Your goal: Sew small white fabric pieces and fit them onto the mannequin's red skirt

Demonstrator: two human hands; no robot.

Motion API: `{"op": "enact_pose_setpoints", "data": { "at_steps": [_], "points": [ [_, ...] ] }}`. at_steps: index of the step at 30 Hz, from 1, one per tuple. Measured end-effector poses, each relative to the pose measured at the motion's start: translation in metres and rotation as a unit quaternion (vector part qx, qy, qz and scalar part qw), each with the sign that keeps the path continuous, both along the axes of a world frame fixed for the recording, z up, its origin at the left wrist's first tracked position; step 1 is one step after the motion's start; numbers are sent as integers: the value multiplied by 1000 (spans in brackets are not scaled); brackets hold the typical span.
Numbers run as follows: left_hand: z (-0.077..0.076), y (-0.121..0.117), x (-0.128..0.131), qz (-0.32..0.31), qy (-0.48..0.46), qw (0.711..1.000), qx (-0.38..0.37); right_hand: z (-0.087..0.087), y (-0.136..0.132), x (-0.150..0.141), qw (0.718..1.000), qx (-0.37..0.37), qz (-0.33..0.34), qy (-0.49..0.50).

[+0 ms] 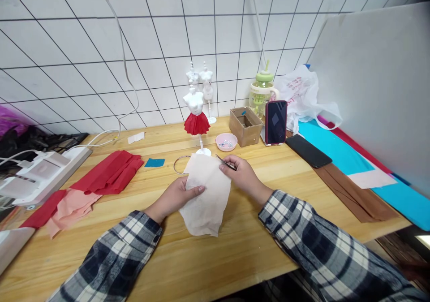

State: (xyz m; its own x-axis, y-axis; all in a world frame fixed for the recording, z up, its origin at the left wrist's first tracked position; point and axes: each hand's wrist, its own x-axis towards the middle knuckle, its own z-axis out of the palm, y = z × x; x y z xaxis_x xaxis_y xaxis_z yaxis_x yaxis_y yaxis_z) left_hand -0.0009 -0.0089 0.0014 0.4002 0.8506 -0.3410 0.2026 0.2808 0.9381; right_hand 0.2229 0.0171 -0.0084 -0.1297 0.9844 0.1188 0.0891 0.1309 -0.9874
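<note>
A pale, cream-pink piece of crepe paper (208,199) is held up above the middle of the table. My left hand (178,196) pinches its left edge, thumb on top and fingers behind. My right hand (247,179) is closed around small dark scissors (229,163), whose tips point left at the sheet's upper right edge. Its fingertips touch that edge too. Behind the sheet stands a small white dress-form (194,101) wearing a pleated red skirt (196,123). Partly covered by the paper, a thin metal ring (174,165) lies on the table.
Red crepe paper (110,172), a peach piece (72,208) and a power strip (53,174) lie left. Behind are a pink bowl of beads (226,148), a cardboard box (250,134), a propped phone (276,122) and a bottle (262,91). Brown fabric (356,194) lies right.
</note>
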Motion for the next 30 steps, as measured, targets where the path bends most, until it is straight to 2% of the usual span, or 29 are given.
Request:
{"op": "enact_pose_setpoints", "data": {
  "at_steps": [3, 7, 11, 13, 18, 21, 26, 30],
  "points": [
    [-1, 1, 1, 43, -20, 999, -9, 1, 2, 4, 998, 5, -48, -33],
    [-4, 6, -3, 135, -68, 988, -9, 5, 4, 14, 991, -18, -23, -130],
    [-3, 10, -8, 176, -83, 981, 7, 11, 2, 18, 954, -38, 6, -298],
    [-1, 10, -9, 182, -85, 980, 3, 14, 0, 18, 939, -37, 7, -342],
    [-1, 10, -9, 166, -75, 983, -11, 16, -5, 15, 934, -14, 21, -357],
    [-3, 11, -9, 162, -54, 985, -6, 15, -5, 14, 934, -1, 7, -357],
    [-5, 12, -10, 163, -30, 986, -1, 16, -3, 14, 933, -13, -35, -357],
    [-4, 12, -10, 162, -21, 987, 1, 18, -4, 14, 930, -18, -20, -367]
  ]
}}
